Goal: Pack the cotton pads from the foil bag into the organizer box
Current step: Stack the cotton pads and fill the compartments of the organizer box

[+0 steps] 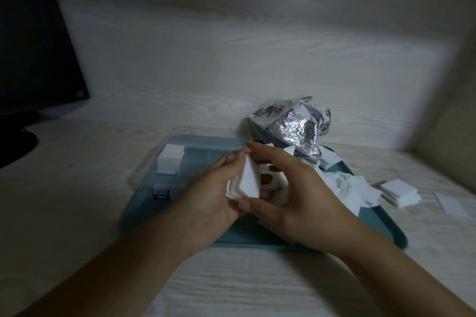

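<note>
- Two hands are working over a teal tray (381,234) on the pale wood-grain table (244,285).
- At far left, a dark monitor (33,41) is standing against the wood-grain wall (231,33); the room is looking dim.
- Left of centre, the clear organizer box (180,144) is sitting on the tray with one white stack (171,159) already inside at its left end.
- Mid-frame, the left hand (213,195) is cupping a stack of cotton pads (244,183), fingers curled round it, while the right hand (296,201) is pinching the same stack from the other side, seemingly squaring it.
- Next, the squared stack is probably needing to go down beside the stack already in the box.
- Right of the hands, the crumpled foil bag (296,126) is spilling loose pads (350,188) on the tray.
- Farther right, more pads (399,192) are lying on the table.
</note>
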